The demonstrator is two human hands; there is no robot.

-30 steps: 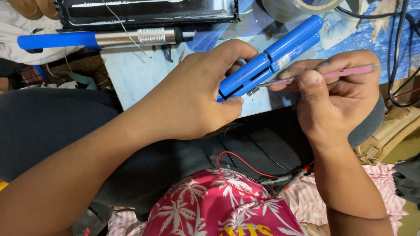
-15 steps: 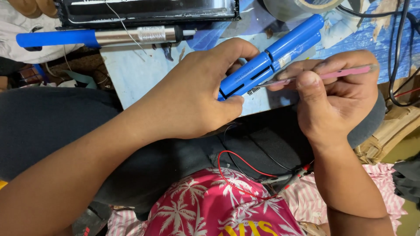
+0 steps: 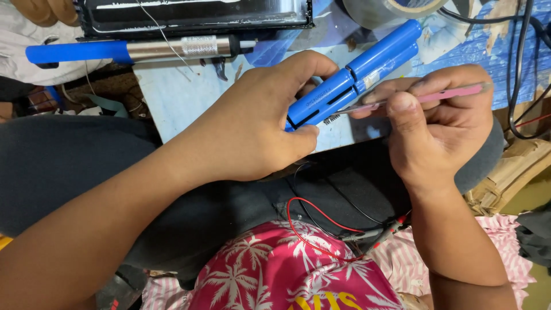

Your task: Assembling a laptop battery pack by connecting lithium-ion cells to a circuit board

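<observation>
Nothing moved: left hand (image 3: 258, 123) still grips blue pack (image 3: 353, 74).

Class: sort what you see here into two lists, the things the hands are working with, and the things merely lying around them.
In use:
- blue pack of cylindrical cells, gripped by the left hand
- thin pink tool, pinched in the right hand

Lying about:
- blue-handled metal tool
- roll of clear tape
- black tray
- red wire
</observation>
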